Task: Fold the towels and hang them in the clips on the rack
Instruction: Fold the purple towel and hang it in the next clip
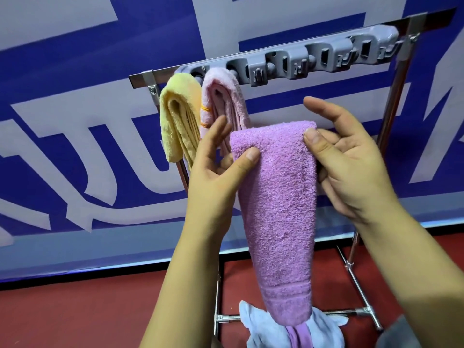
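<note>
We note the left hand [216, 162] at the upper left edge of the folded purple towel [278, 207] — thumb pressed on the front face, fingers reaching up behind the fold, so the cloth is pinched between them. The right hand [344, 156] takes the upper right corner the same way: thumb on the front, lower fingers curled behind the towel, index finger raised free above it. Both forearms come up from the bottom of the view.

The purple towel hangs down from the two hands as a long narrow strip, folded edge on top, hemmed end low, in front of the rack [391, 101] and not yet in any clip. Its lower end overlaps a pale blue cloth [261, 330] draped at the rack's bottom crossbar; a thin purple strip shows beneath it there.

Behind the left hand, a yellow towel [175, 121] and a pink towel [223, 96] hang folded, side by side and touching, from the left end of the grey clip strip [313, 59]. The clips to their right hold nothing — we count several, exact number unclear.

The strip sits on a metal bar of the rack. Behind it stands a blue and white banner [75, 96]; below, a red floor [75, 310].
</note>
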